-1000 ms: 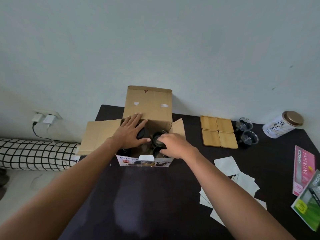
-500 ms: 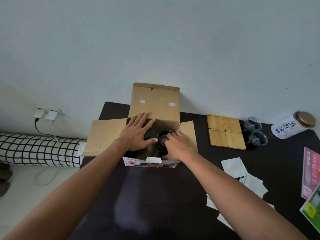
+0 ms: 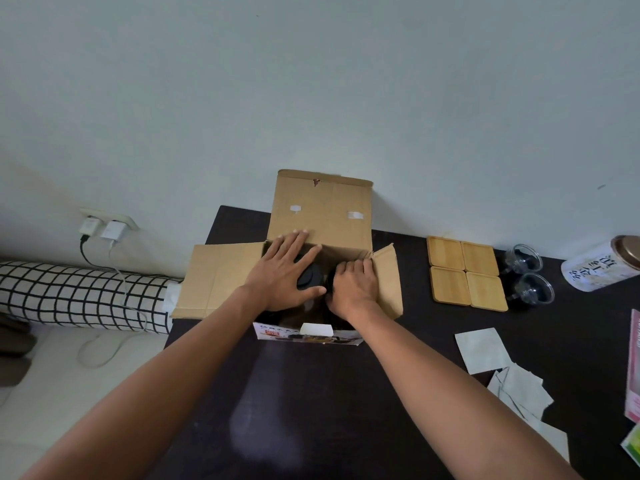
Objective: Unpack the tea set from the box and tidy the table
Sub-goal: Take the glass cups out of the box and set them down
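An open cardboard box (image 3: 322, 209) stands at the back of the dark table (image 3: 311, 403) with its flaps spread. Both my hands are inside it. My left hand (image 3: 282, 275) lies flat with fingers apart on a black round lid (image 3: 306, 278). My right hand (image 3: 353, 285) is curled over a dark cup by the box's right wall; the cup is almost hidden under it. Four wooden coasters (image 3: 464, 271) and two glass cups (image 3: 528, 277) sit to the right of the box.
A white tin with a bronze lid (image 3: 599, 268) lies at the far right. Loose white paper pieces (image 3: 485, 351) and a pink booklet (image 3: 633, 362) cover the right front. Chargers (image 3: 104, 230) and a checked bolster (image 3: 79, 296) are off the table's left edge.
My right hand has slid further back and right inside the box, covering the dark cup's rim that showed before. My left hand has stayed on the lid.
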